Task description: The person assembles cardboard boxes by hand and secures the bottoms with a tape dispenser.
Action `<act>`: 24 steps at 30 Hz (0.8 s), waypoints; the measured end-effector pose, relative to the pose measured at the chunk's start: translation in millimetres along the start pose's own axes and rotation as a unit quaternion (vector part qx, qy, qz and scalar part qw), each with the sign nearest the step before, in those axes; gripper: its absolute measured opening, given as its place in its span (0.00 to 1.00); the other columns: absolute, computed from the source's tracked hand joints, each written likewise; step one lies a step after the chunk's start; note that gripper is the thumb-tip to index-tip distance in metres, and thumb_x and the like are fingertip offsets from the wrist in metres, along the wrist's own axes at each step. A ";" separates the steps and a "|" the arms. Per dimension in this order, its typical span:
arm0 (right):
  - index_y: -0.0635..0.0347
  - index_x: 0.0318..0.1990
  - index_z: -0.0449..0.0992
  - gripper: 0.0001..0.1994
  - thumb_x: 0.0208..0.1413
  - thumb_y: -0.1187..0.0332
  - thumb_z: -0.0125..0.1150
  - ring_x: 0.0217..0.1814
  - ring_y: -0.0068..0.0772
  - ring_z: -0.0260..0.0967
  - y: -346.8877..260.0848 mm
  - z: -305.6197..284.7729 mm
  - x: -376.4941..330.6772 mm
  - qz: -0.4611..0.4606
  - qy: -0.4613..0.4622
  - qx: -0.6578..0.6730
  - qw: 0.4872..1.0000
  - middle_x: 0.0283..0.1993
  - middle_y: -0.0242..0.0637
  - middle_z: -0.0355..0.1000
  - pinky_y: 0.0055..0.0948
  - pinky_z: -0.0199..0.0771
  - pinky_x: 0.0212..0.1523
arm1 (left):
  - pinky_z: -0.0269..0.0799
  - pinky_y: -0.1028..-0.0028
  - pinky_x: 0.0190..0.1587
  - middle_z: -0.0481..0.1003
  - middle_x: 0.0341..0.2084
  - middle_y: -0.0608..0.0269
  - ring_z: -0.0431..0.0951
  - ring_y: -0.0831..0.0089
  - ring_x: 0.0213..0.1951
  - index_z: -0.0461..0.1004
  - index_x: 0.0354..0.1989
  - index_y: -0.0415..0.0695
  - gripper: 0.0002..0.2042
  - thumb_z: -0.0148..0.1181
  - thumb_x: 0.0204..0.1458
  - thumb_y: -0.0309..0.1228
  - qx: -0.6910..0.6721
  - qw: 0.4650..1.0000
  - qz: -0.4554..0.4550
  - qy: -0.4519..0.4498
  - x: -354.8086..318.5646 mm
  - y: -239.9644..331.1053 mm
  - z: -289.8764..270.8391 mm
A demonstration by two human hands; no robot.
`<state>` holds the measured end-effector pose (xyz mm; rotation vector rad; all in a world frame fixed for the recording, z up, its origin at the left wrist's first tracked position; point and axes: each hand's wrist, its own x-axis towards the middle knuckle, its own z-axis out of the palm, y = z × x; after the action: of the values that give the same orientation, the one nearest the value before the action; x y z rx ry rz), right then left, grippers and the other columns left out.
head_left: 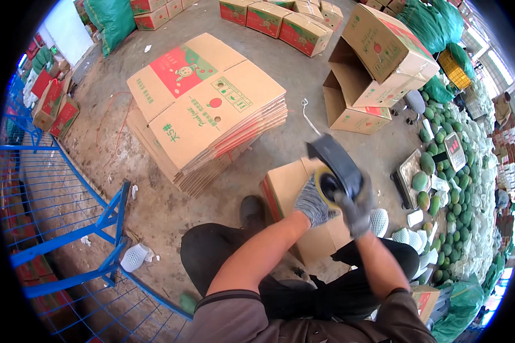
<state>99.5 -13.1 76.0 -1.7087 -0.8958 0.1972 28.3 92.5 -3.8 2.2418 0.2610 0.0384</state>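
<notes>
A black tape dispenser [339,159] with a yellow-rimmed roll of tape [320,191] is held up over a closed cardboard box [289,182] in front of my knees. My right hand [357,207], in a grey glove, is wrapped around the dispenser's near end. On the roll's left side, my left hand [312,203], in a mottled grey knit glove, is closed against it; the roll hides some of its fingertips. Slight motion blur softens the dispenser and right glove. The box's middle is covered by my hands.
A tall stack of flattened cartons [212,108] stands ahead to the left. Open boxes [377,63] are piled ahead to the right. A scale [409,177] and many green fruits [458,211] lie at the right. A blue metal frame [106,220] borders the left.
</notes>
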 end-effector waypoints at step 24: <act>0.61 0.55 0.76 0.25 0.51 0.59 0.70 0.48 0.43 0.77 -22.7 47.8 174.7 0.138 -0.420 -0.261 0.858 0.49 0.47 0.79 0.36 0.77 0.50 | 0.35 0.51 0.76 0.50 0.73 0.43 0.46 0.47 0.75 0.52 0.74 0.38 0.50 0.57 0.50 0.64 0.170 0.985 0.028 0.020 -10.0 -9.7 -8.1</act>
<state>184.2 138.0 133.5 -2.2978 -1.4174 1.0371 15.9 102.5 -5.5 2.5894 0.2401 0.0744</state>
